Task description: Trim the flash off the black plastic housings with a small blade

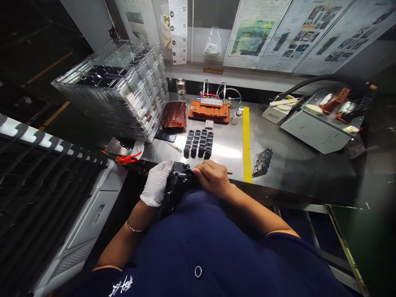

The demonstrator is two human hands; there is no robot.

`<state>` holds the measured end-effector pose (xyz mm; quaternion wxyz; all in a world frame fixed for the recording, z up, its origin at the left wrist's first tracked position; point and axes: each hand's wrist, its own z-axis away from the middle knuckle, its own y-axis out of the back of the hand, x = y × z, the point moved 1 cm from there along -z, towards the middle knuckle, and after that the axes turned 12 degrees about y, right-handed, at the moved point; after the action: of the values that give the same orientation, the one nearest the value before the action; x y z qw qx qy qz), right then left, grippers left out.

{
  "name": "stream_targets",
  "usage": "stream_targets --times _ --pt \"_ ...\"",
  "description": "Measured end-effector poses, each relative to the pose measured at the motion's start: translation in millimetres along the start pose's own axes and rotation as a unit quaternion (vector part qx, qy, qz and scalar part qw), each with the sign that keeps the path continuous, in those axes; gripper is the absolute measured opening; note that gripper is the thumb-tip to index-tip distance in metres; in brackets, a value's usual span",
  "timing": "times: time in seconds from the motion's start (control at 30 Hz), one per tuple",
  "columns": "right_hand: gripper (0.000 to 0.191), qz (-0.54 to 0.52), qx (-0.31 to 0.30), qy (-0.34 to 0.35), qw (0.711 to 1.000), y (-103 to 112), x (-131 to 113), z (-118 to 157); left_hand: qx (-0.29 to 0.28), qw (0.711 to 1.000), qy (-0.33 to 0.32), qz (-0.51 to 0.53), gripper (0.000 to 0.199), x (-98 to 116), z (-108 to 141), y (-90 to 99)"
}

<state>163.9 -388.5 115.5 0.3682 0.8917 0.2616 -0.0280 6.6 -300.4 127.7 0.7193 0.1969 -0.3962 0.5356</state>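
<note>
My left hand, in a white glove, is closed around the edge of a black plastic part held close to my body at the table's front edge. Bare and closed, my right hand pinches a thin metal tool. Its rear end sticks out to the right of the fist, and its front points toward the black part. Whether the tip touches the part I cannot tell. Just beyond my hands, several black moulded pieces stand side by side in rows. A pair of tweezers lies to their left.
Stacked clear trays rise at the left. An orange fixture sits at the back, with a small bottle beside it. Past the yellow strip lies another black piece. Red-handled pliers rest at the left edge.
</note>
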Motion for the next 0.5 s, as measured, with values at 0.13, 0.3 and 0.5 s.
stream_targets --times 0.13,0.3,0.5 --pt "0.035 0.019 0.001 -0.004 1.000 -0.6 -1.0 0.5 0.009 1.000 0.000 -0.011 0.052 -2.8 -1.8 1.3" --pt "0.036 0.023 0.003 -0.008 1.000 -0.4 -0.9 0.7 0.005 1.000 -0.001 -0.015 0.055 -6.2 -4.6 3.3" --pt "0.038 -0.024 -0.004 -0.023 0.999 -5.4 -1.2 3.9 0.027 0.999 -0.019 -0.037 0.054 -2.4 -2.0 1.1"
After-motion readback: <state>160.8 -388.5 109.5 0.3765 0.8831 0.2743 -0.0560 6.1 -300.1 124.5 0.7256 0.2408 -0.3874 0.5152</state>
